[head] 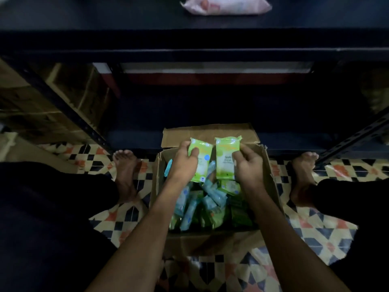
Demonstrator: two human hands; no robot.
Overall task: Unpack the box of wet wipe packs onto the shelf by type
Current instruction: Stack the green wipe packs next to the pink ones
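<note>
1. We stand barefoot on a patterned tile floor (117, 218) in a dim room, facing a dark metal shelf (189, 22) whose top board runs across at 12 o'clock.
2. On that board, at 12 o'clock, lies one pink wipe pack (226, 6); its print is too blurred for us to read.
3. An open cardboard box (210, 133) sits on the floor between our feet, at the centre, its far flap raised toward the shelf.
4. Our left hand (183, 163) curls round the upper part of a light green wipe pack (201, 165), thumb on its face, holding it upright above the box.
5. Our right hand (248, 165) pinches a second green wipe pack (226, 159) by its right edge, just beside the first, at its 3 o'clock.
6. Below both, the box holds a loose heap of blue packs (189, 205) and more green packs (229, 186).
7. At 9 o'clock, brown cartons (69, 91) stand beside the shelf.
</note>
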